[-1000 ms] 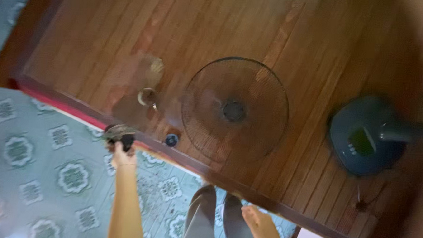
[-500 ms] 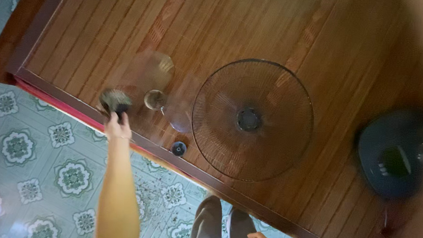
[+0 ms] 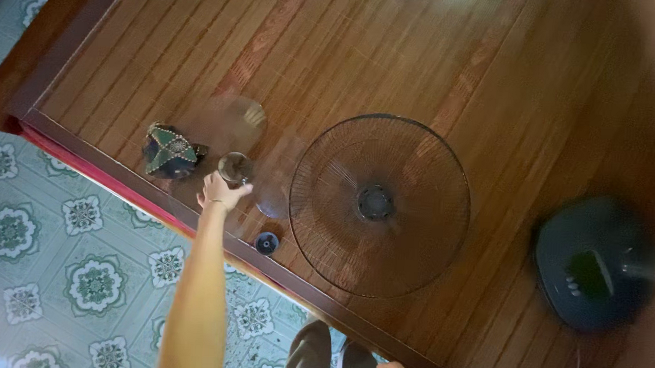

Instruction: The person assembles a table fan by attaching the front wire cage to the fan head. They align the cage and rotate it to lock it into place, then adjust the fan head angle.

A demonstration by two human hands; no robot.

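Clear fan blade hub [image 3: 235,167] at left hand's [image 3: 220,192] grip

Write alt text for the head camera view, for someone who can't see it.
Seen from above, a person's left hand reaches onto a wooden platform and touches the hub of a clear fan blade. A dark patterned cloth lies to its left, a round wire fan grille and small black cap to its right, a dark fan base farther right.

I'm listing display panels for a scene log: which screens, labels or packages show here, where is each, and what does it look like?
Screen: small greenish rectangle, blurred, on the round dark blue-grey fan base at the right of the wooden platform, with a row of pale buttons beside it.
No packages, labels or signs visible.
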